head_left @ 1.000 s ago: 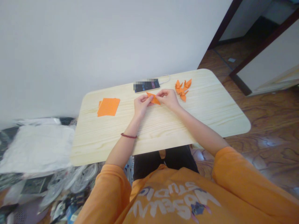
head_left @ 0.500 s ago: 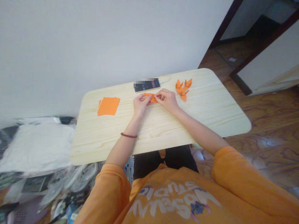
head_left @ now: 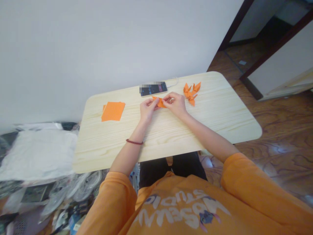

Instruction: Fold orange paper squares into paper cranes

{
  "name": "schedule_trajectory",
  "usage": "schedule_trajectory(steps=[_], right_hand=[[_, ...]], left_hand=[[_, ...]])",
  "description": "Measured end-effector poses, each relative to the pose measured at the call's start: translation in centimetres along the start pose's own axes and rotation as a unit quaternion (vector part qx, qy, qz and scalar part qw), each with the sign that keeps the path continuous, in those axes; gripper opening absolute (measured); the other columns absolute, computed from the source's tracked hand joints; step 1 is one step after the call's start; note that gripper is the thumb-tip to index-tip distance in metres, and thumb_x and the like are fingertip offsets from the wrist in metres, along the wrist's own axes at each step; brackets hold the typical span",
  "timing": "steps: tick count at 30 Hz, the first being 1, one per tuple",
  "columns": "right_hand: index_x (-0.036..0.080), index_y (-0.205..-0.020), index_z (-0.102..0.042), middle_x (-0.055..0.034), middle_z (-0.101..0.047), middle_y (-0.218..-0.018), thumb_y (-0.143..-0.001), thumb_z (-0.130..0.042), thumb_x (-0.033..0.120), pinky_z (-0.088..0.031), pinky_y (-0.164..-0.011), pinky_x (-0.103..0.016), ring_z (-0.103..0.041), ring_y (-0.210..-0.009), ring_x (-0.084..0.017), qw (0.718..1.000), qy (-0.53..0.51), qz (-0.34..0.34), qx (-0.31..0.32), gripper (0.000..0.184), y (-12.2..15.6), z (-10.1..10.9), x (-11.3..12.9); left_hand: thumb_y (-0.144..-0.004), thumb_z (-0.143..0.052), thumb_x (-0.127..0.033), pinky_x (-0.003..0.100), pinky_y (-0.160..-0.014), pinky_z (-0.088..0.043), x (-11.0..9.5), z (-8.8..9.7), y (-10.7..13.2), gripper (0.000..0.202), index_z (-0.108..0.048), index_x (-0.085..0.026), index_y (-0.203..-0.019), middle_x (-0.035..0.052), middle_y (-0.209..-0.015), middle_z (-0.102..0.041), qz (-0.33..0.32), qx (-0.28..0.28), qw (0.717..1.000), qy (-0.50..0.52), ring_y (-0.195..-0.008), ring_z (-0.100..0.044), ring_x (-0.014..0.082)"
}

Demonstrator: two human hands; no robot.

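Note:
A small folded piece of orange origami paper (head_left: 160,103) is pinched between both hands above the middle of the table. My left hand (head_left: 147,109) grips its left side, thumb on top. On its right side, my right hand (head_left: 175,103) holds it between thumb and fingertips. The fingers partly cover the paper, so its exact folds cannot be made out. To the right lie several finished orange paper figures (head_left: 191,94) with pointed wings, close together. A stack of flat orange paper squares (head_left: 113,111) rests on the left of the table.
A phone (head_left: 153,89) with a white cable (head_left: 173,84) lies behind my hands, near the wall (head_left: 110,42). The pale wooden table (head_left: 102,143) has rounded corners. White bags (head_left: 39,153) and clutter are on the left; a doorway is at the right.
My hands stay in nearly the same place on the folded paper. The paper's visible left tip has shifted slightly to the right, and the fingers have moved a little.

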State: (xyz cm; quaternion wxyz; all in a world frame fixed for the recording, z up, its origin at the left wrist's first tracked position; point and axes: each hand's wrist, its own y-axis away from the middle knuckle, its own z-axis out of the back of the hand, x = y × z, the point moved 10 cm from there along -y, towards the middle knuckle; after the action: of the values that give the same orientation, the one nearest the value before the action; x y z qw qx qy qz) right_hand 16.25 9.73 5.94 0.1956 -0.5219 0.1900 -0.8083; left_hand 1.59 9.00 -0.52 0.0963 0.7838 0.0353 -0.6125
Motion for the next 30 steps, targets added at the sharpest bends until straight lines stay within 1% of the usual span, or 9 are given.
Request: schedule_trajectory(steps=[3,5,7,9,12,19,24,30], right_hand=[[0.016,-0.066,-0.063,-0.0016,-0.063,-0.069,-0.071,-0.061,0.018,-0.045,-0.059,-0.025,-0.055,-0.060,-0.012,1.000,-0.008,-0.025,-0.001,0.006,0.0,0.0,-0.4],[0.016,-0.066,-0.063,-0.0019,-0.063,-0.070,-0.072,-0.061,0.018,-0.045,-0.059,-0.025,-0.055,-0.061,-0.012,0.999,-0.004,-0.038,0.002,0.006,0.0,0.0,-0.6],[0.016,-0.065,-0.062,-0.0018,-0.061,-0.069,-0.071,-0.060,0.018,-0.044,-0.060,-0.026,-0.054,-0.061,-0.012,0.999,0.014,-0.036,0.011,0.007,0.0,0.0,-0.5],[0.017,-0.064,-0.060,-0.0012,-0.059,-0.067,-0.072,-0.060,0.016,-0.043,-0.061,-0.026,-0.052,-0.060,-0.012,0.999,0.042,-0.008,0.025,0.008,-0.1,-0.2,0.0],[0.018,-0.065,-0.059,-0.0012,-0.056,-0.067,-0.075,-0.058,0.015,-0.041,-0.062,-0.027,-0.051,-0.063,-0.013,0.994,0.080,0.051,0.046,0.010,0.1,-0.6,1.0],[0.019,-0.068,-0.054,-0.0043,-0.056,-0.073,-0.081,-0.051,0.013,-0.041,-0.068,-0.029,-0.051,-0.072,-0.017,0.972,0.151,0.167,0.071,0.015,0.7,-1.5,2.6],[0.020,-0.070,-0.053,-0.0061,-0.056,-0.075,-0.086,-0.045,0.014,-0.043,-0.072,-0.032,-0.052,-0.077,-0.019,0.957,0.187,0.202,0.095,0.019,1.1,-2.2,2.9],[0.019,-0.074,-0.057,-0.0079,-0.057,-0.078,-0.091,-0.042,0.018,-0.045,-0.076,-0.033,-0.053,-0.081,-0.020,0.950,0.194,0.216,0.112,0.023,1.3,-2.7,3.0]], left_hand=[[-0.058,-0.081,-0.036,0.026,-0.066,-0.053,-0.1,-0.2,0.1,0.027,-0.067,-0.014,-0.068,0.0035,-0.072,-0.071,-0.007,0.007,1.000,0.005,-0.067,-0.066,0.0142],[-0.059,-0.081,-0.035,0.027,-0.067,-0.053,-0.1,-0.3,0.1,0.026,-0.067,-0.015,-0.068,0.0035,-0.072,-0.071,-0.006,0.010,1.000,0.004,-0.068,-0.066,0.0144],[-0.059,-0.081,-0.033,0.027,-0.068,-0.053,-0.1,-0.3,0.2,0.025,-0.067,-0.015,-0.068,0.0036,-0.073,-0.071,-0.001,0.010,1.000,0.004,-0.069,-0.066,0.0148],[-0.060,-0.080,-0.032,0.028,-0.069,-0.053,-0.1,-0.4,0.3,0.024,-0.068,-0.015,-0.069,0.0037,-0.072,-0.071,0.005,0.010,1.000,0.007,-0.069,-0.066,0.0149],[-0.060,-0.080,-0.031,0.027,-0.070,-0.053,0.0,-0.4,0.3,0.022,-0.068,-0.015,-0.068,0.0032,-0.071,-0.071,0.010,0.010,1.000,0.012,-0.068,-0.066,0.0144],[-0.059,-0.079,-0.031,0.026,-0.069,-0.052,0.3,-0.2,0.1,0.022,-0.067,-0.014,-0.067,0.0018,-0.070,-0.070,0.018,0.010,0.999,0.031,-0.066,-0.065,0.0124],[-0.058,-0.080,-0.031,0.025,-0.065,-0.052,0.3,0.0,0.1,0.022,-0.066,-0.015,-0.063,0.0003,-0.065,-0.069,0.015,-0.004,0.999,0.030,-0.062,-0.063,0.0117],[-0.060,-0.080,-0.029,0.025,-0.067,-0.051,0.7,0.1,-0.1,0.020,-0.065,-0.015,-0.065,0.0003,-0.067,-0.069,0.029,-0.003,0.998,0.054,-0.062,-0.063,0.0111]])
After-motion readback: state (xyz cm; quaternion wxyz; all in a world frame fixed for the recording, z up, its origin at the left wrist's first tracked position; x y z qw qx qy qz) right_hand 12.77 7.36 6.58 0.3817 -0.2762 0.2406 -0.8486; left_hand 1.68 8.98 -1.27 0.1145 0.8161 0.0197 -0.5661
